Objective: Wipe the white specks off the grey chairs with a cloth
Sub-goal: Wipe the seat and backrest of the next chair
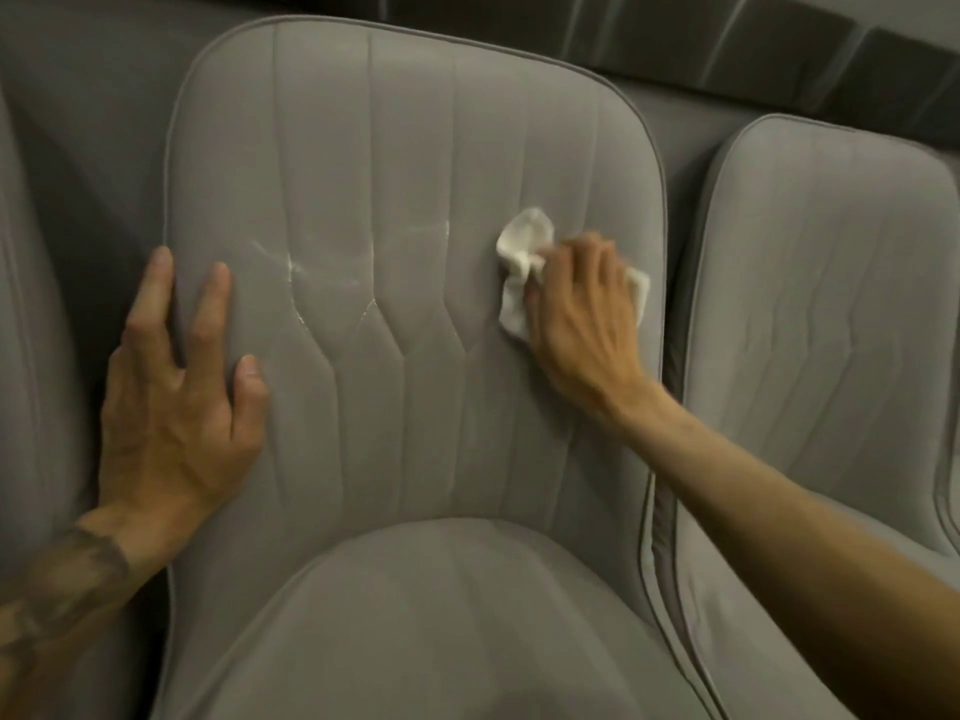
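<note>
The right hand point(582, 314) lies palm down on the backrest of a grey chair point(415, 148), its fingers curled over a crumpled white cloth point(522, 267) and pressing it against the fabric. The cloth bunches out past the fingertips toward the upper left, and a small corner of it shows on the far side of the hand, near the chair's right edge. The bare right forearm reaches in from the lower right corner.

The left hand point(179, 397) holds nothing. It rests flat with fingers spread on the left side of the same backrest; the thumb and one finger lie on the padded face, while another finger runs along the piped edge. The left forearm, marked with a dark tattoo near the wrist, enters from the lower left corner.

Between the two hands, across the middle of the backrest, faint white marks point(291, 265) streak the fabric. They gather along the stitched seams, brightest just right of the left hand, with a thinner line nearer the cloth. The backrest has vertical stitched channels that kink sideways partway down. Below it, the rounded seat cushion point(441, 615) of the chair fills the lower centre.

A second grey chair point(831, 304) of the same make stands just beside the first on the right, its backrest apart from the cloth. The edge of a third chair point(26, 304) shows at the far left.
</note>
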Action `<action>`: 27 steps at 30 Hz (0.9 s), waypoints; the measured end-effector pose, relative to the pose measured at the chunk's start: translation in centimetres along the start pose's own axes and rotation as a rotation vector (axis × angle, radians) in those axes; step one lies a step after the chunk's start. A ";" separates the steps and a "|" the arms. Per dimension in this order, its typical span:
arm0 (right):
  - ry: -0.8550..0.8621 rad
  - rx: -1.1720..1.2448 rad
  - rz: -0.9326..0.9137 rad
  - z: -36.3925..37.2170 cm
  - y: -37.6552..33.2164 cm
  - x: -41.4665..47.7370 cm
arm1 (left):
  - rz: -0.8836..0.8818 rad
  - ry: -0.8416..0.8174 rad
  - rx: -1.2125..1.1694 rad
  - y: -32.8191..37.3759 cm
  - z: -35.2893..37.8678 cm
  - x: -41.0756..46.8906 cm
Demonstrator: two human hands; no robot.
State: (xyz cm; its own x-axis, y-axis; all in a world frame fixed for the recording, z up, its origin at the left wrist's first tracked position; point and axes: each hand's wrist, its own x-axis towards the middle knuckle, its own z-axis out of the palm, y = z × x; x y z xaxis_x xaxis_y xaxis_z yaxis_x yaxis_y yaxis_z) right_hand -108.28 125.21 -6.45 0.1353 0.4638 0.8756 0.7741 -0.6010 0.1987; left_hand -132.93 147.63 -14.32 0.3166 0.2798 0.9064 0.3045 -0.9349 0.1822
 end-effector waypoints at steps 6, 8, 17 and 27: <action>-0.060 0.081 -0.012 -1.9 -1.0 -3.4 | 0.008 -0.005 0.007 0.0 0.0 0.0; -0.037 0.064 -0.005 -2.3 0.4 -1.8 | 0.005 -0.005 0.006 0.0 0.0 0.0; -0.022 0.109 0.059 -1.9 3.7 -2.7 | 0.037 0.085 0.007 -1.6 1.7 -0.3; -0.059 0.111 0.102 -2.3 2.1 -6.2 | 0.038 0.079 -0.033 -2.3 2.3 -0.4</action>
State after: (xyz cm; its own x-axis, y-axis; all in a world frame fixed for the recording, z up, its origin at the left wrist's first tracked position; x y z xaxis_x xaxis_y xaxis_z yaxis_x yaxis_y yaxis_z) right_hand -108.92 119.56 -10.45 0.2500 0.4435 0.8607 0.8175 -0.5730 0.0579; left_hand -131.74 150.18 -15.96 0.2547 0.2270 0.9400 0.2637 -0.9515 0.1583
